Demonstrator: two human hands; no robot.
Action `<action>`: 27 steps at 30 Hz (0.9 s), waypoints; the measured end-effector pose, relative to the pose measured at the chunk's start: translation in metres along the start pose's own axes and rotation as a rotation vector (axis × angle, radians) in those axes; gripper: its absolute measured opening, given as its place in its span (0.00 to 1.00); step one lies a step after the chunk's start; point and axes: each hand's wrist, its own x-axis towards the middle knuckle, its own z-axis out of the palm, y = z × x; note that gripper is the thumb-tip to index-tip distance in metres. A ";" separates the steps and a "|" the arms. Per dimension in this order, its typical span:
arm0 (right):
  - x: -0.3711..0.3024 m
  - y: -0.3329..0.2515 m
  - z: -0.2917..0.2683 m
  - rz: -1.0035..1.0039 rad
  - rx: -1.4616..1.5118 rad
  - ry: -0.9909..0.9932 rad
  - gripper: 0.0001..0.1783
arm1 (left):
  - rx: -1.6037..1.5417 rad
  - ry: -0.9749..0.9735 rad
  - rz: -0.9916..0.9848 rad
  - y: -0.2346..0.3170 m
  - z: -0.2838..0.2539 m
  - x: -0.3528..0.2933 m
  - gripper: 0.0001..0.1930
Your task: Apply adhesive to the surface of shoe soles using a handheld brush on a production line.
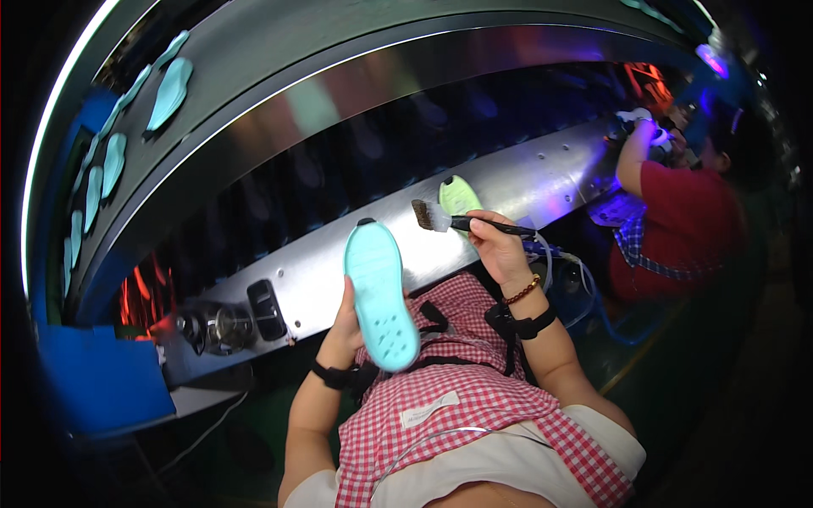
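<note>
A turquoise foam shoe sole [378,279] stands tilted up in front of my body, with a black tip at its far end and several holes in its near end. My left hand [344,328] grips its left edge, the fingers mostly hidden behind it. In my right hand [501,251] is a brush [460,223] with a black handle and pale bristles darkened at the end. The bristles point left, above and to the right of the sole, apart from it. Behind the brush, a light green sole [458,193] with a black tip lies on the metal bench [533,173].
Several turquoise soles [169,91] lie on a dark conveyor belt [246,51] beyond the bench. At the bench's left end stand a glass pot [227,327] and a black tray [267,310]. Blue hoses [614,332] hang right of me. A co-worker in red [686,220] sits further right.
</note>
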 end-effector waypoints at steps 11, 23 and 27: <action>0.003 0.068 0.074 0.063 -0.486 -0.338 0.10 | -0.164 0.052 0.308 0.007 0.002 -0.013 0.42; -0.032 0.076 0.097 -0.392 -1.056 -0.756 0.11 | -0.043 0.377 0.583 0.016 -0.011 -0.023 0.37; -0.032 0.043 0.085 0.022 -1.090 -0.985 0.12 | 0.028 0.228 0.552 0.030 -0.018 -0.036 0.38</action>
